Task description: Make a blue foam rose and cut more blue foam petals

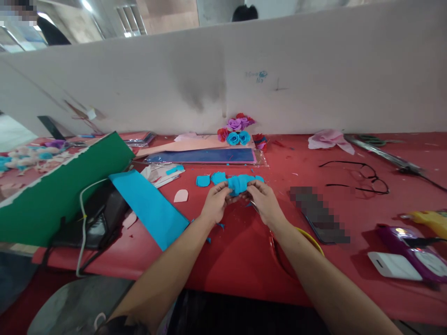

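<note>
Both my hands hold a piece of bright blue crepe paper (239, 184) in the middle of the table, between thumbs and fingers. My left hand (217, 200) pinches its left end, and my right hand (266, 201) pinches the right end. Several blue paper petals (203, 181) lie just behind and to the left of the fingers. Under my right forearm are scissors with red and yellow handles (312, 239), partly hidden; whether the right hand touches them I cannot tell. A pale pink petal (180, 196) rests left of my left hand.
A blue paper strip (148, 209), black bag (101, 223) and green board (70, 190) lie left. Paper roses (238, 130) stand by the white partition (139, 88). To the right are a phone (319, 214), glasses (373, 179), a white adapter (394, 266) and a purple device (415, 251).
</note>
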Available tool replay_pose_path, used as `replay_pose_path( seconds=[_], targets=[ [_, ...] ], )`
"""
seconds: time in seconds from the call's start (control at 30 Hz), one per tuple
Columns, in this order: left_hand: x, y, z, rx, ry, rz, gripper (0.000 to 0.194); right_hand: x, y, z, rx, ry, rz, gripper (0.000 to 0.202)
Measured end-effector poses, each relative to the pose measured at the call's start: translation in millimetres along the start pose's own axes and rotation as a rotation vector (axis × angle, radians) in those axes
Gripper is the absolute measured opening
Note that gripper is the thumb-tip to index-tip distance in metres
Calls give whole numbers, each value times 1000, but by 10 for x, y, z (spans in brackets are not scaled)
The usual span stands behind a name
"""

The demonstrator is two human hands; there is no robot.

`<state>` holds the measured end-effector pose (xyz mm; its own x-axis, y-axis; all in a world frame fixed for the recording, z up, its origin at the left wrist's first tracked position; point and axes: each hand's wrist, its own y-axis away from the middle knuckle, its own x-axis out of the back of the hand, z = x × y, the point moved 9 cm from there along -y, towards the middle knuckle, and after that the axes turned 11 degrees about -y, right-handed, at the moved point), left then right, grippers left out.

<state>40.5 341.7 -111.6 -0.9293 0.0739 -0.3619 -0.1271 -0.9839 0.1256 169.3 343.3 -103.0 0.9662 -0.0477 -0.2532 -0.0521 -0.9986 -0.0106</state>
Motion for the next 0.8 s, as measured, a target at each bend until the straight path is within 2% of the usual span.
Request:
replay_pose_path(
  seconds=[0.17, 0.4, 0.53, 0.67, 0.8],
  targets=[
    [88, -27, -25, 15, 47, 49, 12, 59, -5, -14, -39, -127, 57, 10],
    [162, -30, -21, 18, 41, 96, 10, 101, -10, -40, -5, -147, 86, 15],
    [116, -6, 28, -31, -55, 77, 4, 79, 7, -82, 77, -53, 55, 8],
    [44, 12, 31, -39, -125, 32, 10, 10, 54, -186, 178, 130, 6, 4],
    [37, 23, 23, -21, -116, 50, 14, -108, 138, -350, 316, 349, -51, 9]
  ],
)
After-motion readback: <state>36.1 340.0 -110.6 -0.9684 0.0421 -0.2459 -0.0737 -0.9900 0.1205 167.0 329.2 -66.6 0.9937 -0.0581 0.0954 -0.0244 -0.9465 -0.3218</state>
